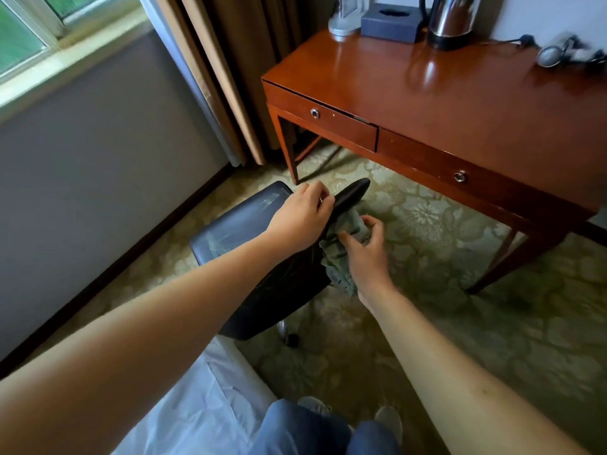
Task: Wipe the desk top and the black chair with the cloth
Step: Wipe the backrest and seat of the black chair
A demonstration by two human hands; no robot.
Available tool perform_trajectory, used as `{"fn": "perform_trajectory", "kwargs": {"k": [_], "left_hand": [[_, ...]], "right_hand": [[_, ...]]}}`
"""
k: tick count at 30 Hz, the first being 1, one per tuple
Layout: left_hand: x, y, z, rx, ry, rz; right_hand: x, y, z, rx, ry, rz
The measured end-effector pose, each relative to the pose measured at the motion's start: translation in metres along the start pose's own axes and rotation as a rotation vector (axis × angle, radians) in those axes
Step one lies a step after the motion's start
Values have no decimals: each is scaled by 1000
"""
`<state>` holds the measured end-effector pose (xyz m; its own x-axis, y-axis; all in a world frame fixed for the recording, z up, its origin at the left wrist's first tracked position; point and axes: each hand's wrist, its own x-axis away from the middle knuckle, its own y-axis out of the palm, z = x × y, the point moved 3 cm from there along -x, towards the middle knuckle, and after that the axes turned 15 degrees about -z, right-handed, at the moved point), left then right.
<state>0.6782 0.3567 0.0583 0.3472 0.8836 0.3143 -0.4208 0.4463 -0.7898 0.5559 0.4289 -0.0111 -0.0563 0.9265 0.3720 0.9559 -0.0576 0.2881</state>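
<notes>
A: Which step is in hand?

B: The chair, I'd judge. The left hand (300, 218) curls its fingers over the top edge of the black chair (249, 257) backrest, steadying it. The right hand (364, 249) pinches the cloth (343, 257) against the side of the backrest, just below that edge.

A: Where is the cloth against the fingers?

B: Bunched between thumb and fingers, with a loose tail hanging below the palm. How much of it lies flat on the backrest I cannot tell; the hand hides it.

A: And the desk top (460, 103)?

B: Well apart. At its back edge stand a kettle (451, 21) and a tissue box (391, 23). Whether it's wiped, I can't say.

A: Next move?

B: Probably 1 firm stroke down the backrest, the left hand bracing so the chair doesn't swivel.
</notes>
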Motion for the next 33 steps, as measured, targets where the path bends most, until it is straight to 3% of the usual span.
{"fn": "perform_trajectory", "kwargs": {"k": [11,18,24,27,33], "left_hand": [[-2,2,-1,21,25,37],[38,2,-10,-311,159,156],[119,-12,-49,-338,205,114],[158,-22,-76,-403,173,60],[201,-50,-139,-414,102,103]], "right_hand": [[-13,29,50,-15,-380,85],[28,63,98,78,-576,24],[88,89,123,148,-586,63],[115,102,123,192,-547,49],[135,135,111,279,-605,28]]}}
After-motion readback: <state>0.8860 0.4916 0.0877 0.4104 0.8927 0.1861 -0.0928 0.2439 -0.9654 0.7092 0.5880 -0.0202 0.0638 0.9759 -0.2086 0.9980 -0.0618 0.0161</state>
